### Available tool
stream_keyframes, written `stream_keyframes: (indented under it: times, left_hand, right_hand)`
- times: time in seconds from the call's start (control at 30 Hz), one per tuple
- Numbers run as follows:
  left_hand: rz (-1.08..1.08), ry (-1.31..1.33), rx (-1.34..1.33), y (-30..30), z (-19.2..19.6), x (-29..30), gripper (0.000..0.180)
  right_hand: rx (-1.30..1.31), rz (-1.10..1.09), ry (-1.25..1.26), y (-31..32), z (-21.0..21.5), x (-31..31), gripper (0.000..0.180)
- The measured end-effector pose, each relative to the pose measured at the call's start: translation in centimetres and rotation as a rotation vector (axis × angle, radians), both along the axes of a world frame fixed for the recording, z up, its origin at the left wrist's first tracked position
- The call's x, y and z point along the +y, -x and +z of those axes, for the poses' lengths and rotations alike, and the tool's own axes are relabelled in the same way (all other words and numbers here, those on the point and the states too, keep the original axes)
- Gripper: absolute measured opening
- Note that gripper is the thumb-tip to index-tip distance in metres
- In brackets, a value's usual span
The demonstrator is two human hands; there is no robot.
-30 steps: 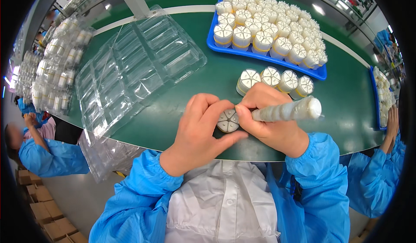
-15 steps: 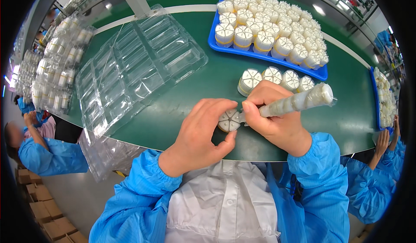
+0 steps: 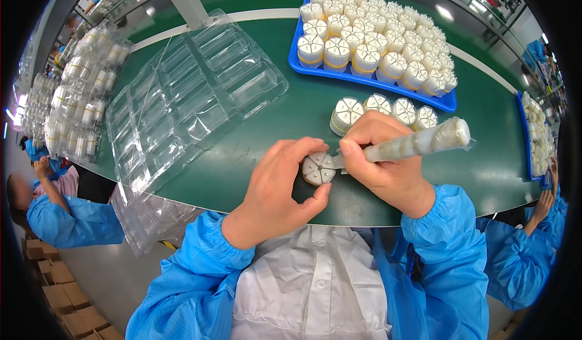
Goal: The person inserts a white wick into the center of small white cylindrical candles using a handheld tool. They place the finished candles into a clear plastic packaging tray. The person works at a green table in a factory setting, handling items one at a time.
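My left hand (image 3: 276, 188) curls its thumb and fingers round a short white cylinder (image 3: 319, 168), whose round top is split into wedge-shaped segments with small dots. In my right hand (image 3: 391, 167) is a flat-tipped tool (image 3: 424, 141) with a thick whitish handle wrapped in clear film. Its flat metal tip reaches the right edge of the cylinder's top; whether it touches is hard to tell. Just beyond my right hand stand several similar cylinders (image 3: 347, 115) in a row, partly hidden by the hand.
A blue tray (image 3: 370, 78) packed with white cylinders stands at the far right of the green table (image 3: 254, 152). An clear plastic blister tray (image 3: 200, 91) lies at left, near stacked filled packs (image 3: 85, 91). Another blue tray (image 3: 526, 140) and co-workers' hands (image 3: 539, 206) are at right.
The tool's tip has shifted slightly against the edge of the cylinder's top. Both hands keep almost the same place and hold. At right, a co-worker's hands have moved a little.
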State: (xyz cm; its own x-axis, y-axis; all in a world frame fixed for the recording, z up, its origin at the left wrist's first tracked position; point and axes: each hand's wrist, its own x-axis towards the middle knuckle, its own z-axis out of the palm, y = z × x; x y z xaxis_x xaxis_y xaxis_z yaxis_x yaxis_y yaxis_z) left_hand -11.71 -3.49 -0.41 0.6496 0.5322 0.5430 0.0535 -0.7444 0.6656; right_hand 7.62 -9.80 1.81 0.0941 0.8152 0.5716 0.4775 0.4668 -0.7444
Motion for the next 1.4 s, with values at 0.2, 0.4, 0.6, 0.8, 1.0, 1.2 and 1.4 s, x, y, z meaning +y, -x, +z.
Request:
stream_keyframes:
  times: [0.2,0.4,0.6,0.8,1.0,1.2,1.4]
  left_hand:
    - [-0.015,0.004,0.025,0.1,0.0,0.1,0.064]
    - [0.074,0.027,0.163,-0.2,-0.6,0.1,0.067]
    - [0.129,0.214,0.07,1.7,0.2,0.2,0.062]
    - [0.441,-0.32,0.155,2.6,4.2,6.7,0.065]
    - [0.495,-0.562,0.334,0.7,4.5,9.2,0.065]
    - [-0.022,-0.226,0.201,-4.0,3.5,5.1,0.06]
    - [-0.17,-0.034,0.169,-6.1,0.4,5.1,0.057]
  right_hand:
    - [-0.005,0.001,0.07,0.2,-0.6,0.0,0.014]
    - [-0.091,-0.012,0.043,0.1,-0.6,0.0,0.012]
    - [-0.196,-0.019,-0.066,0.1,0.6,-0.8,0.012]
    - [-0.497,0.071,-0.187,1.5,0.0,-1.0,0.018]
    - [-0.517,0.044,-0.184,1.2,0.0,-0.9,0.02]
    - [-0.452,0.002,-0.253,0.4,0.8,-1.0,0.014]
    - [-0.211,-0.092,-0.09,-0.8,2.6,-1.2,0.007]
